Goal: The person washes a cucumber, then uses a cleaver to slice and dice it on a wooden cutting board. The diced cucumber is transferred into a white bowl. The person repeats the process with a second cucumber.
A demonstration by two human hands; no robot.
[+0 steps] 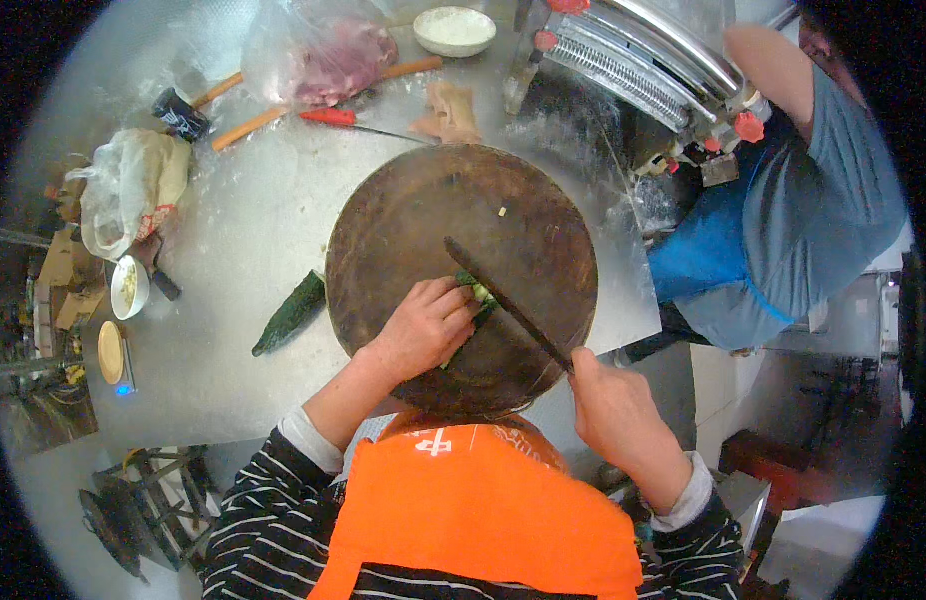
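Note:
My left hand (427, 326) presses a piece of cucumber (478, 291) onto a round, dark wooden chopping block (403, 202), its fingers curled over it. The handle of a knife (508, 306) is in my right hand (616, 405); the blade slants up and left across the block, right beside the cucumber's cut end. Part of the cucumber is hidden under my left hand. A small pale bit (502, 212) lies on the block's upper right. Another cucumber (290, 313), dark green, rests on the metal table (230, 247) at the block's left.
A machine with metal rollers (620, 67) stands at the upper right, with a person in a blue apron (703, 255) beside it. Behind the block lie bagged meat (335, 64), a red-handled tool (331, 117) and a bowl of white powder (454, 34). A small bowl (129, 287) is at left.

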